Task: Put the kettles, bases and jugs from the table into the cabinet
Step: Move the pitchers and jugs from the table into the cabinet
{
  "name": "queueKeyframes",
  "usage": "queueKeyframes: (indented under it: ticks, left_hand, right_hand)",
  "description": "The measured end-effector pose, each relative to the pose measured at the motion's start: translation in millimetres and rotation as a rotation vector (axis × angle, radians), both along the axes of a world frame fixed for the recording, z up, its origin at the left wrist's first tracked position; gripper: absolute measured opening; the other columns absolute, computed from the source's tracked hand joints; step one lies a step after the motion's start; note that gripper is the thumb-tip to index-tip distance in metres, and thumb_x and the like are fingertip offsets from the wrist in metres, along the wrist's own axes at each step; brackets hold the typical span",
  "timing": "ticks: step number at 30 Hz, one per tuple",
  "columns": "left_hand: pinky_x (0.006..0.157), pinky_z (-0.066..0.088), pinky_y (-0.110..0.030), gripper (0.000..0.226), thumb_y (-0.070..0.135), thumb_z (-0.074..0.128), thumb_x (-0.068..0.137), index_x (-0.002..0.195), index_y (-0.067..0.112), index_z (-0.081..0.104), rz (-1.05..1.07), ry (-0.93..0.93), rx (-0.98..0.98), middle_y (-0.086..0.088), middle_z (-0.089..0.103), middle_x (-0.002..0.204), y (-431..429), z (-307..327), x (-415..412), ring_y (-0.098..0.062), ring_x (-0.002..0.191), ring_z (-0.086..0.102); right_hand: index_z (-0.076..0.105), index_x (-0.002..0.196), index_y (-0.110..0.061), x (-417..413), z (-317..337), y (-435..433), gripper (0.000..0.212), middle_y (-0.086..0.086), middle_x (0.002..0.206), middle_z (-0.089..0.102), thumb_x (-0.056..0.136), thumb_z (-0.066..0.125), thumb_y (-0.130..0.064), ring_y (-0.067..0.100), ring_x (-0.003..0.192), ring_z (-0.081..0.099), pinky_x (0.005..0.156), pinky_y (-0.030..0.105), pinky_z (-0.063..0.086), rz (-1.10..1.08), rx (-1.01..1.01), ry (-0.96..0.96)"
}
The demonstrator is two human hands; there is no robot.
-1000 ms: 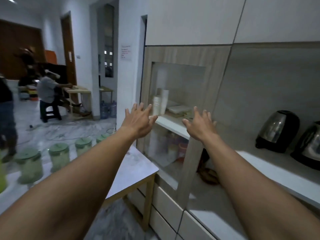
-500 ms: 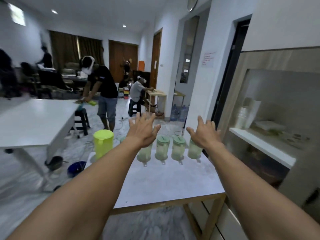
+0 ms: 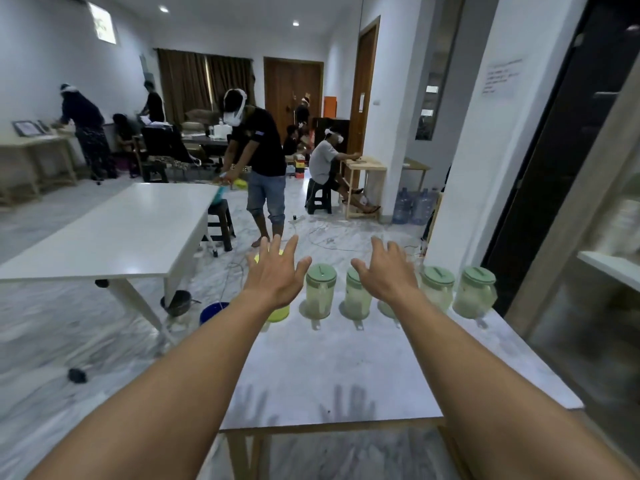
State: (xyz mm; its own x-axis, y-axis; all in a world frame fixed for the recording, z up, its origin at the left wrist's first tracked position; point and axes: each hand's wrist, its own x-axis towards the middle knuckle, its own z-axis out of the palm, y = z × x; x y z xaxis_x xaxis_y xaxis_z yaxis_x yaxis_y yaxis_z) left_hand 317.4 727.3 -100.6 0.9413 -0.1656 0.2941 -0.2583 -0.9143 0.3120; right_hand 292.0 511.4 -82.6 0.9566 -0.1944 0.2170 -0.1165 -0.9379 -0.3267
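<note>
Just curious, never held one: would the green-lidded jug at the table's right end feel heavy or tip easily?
Probably light: the jug looks like cloudy plastic, though whether it is filled is unclear. Taller than wide, so a sideways push might tip it.

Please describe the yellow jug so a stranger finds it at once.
On the table before the person, jugs stand in a row at the far edge. The yellow jug is leftmost, partly behind the left hand. The others are pale with green lids.
</note>
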Motion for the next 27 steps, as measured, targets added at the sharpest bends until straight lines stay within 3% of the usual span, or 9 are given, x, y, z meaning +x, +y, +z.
queueKeyframes:
  ticks: [11,15,18,23,27]
  left_hand:
    - [0.118,0.019,-0.054,0.069,0.056,0.029,0.101,0.159,0.020,0.012,0.079,0.174,-0.192,-0.008,0.020,0.164,41.7,-94.4,86.5,-0.029,0.151,0.014]
    - [0.115,0.019,-0.062,0.070,0.057,0.029,0.100,0.157,0.019,0.017,0.133,0.241,-0.246,-0.008,0.025,0.162,38.6,-128.8,125.6,-0.030,0.148,0.021]
    - [0.108,0.034,-0.058,0.077,0.067,0.025,0.090,0.152,0.022,0.025,0.148,0.284,-0.334,-0.009,0.040,0.152,38.2,-162.6,153.5,-0.032,0.140,0.034]
    - [0.099,0.038,-0.034,0.067,0.051,0.055,0.094,0.150,0.021,0.034,0.329,0.345,-0.727,-0.005,0.047,0.147,29.6,-192.4,187.2,-0.026,0.135,0.044]
    - [0.090,0.043,-0.031,0.069,0.056,0.072,0.081,0.137,0.022,0.053,0.401,0.410,-0.878,0.001,0.060,0.133,26.8,-215.5,209.1,-0.017,0.114,0.057]
  right_hand:
    - [0.036,0.150,-0.012,106.2,-105.4,54.1,0.061,0.018,0.141,0.049,0.100,0.050,-0.044,0.039,0.136,0.042,0.105,0.049,0.041,0.107,0.097,0.084]
    - [0.031,0.154,-0.010,150.6,-144.1,60.9,0.063,0.019,0.151,0.042,0.102,0.050,-0.040,0.038,0.140,0.039,0.107,0.048,0.041,0.112,0.132,0.138]
    - [0.026,0.156,-0.009,178.8,-173.3,61.4,0.066,0.020,0.153,0.039,0.102,0.051,-0.036,0.039,0.139,0.040,0.106,0.048,0.041,0.110,0.193,0.147]
    - [0.039,0.140,-0.012,212.3,-224.8,59.7,0.056,0.017,0.132,0.057,0.093,0.064,-0.029,0.039,0.121,0.058,0.091,0.044,0.051,-0.132,0.551,0.134]
    - [0.044,0.137,-0.015,230.1,-251.1,58.3,0.056,0.012,0.128,0.062,0.090,0.069,-0.030,0.035,0.116,0.061,0.092,0.044,0.052,-0.203,0.710,0.111]
